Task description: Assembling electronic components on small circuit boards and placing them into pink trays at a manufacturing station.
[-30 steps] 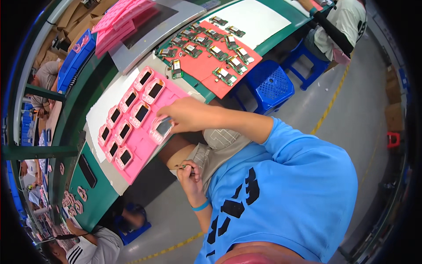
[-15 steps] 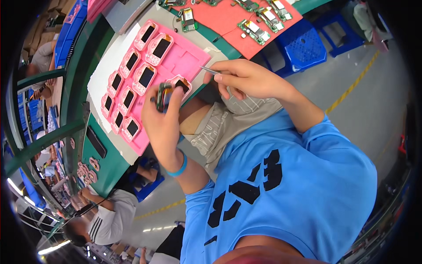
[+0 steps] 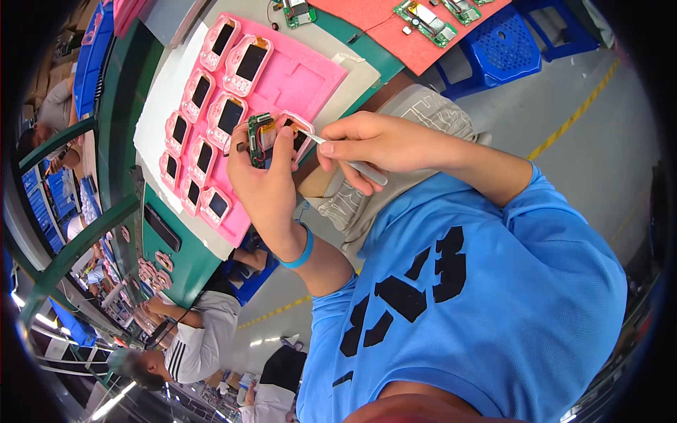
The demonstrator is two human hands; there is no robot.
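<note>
Slim silver tool (image 3: 369,173) has moved since prev. frame: its tip was pointing over the tray edge, now it reaches pink case (image 3: 303,144) w/ dark screen, beside L thumb. Whether tip is touching, I cannot tell. R hand (image 3: 384,143) has its thumb and index pinched narrow on this tool, other fingers curled below; the tool's broad end sticks out under them.

L hand (image 3: 266,183) holds green circuit board (image 3: 257,142), standing on edge b/w thumb and fingers. Thumb is close to the pink case, at the near edge of pink tray (image 3: 305,74); if the case is lying there or is lifted, it is not clear.

On same tray, nine more pink cases (image 3: 248,65), also w/ dark screens, are lying in rows to the L. Farther, red mat (image 3: 377,20) carries other circuit boards (image 3: 425,22); blue stool (image 3: 504,49) stands next to it.
</note>
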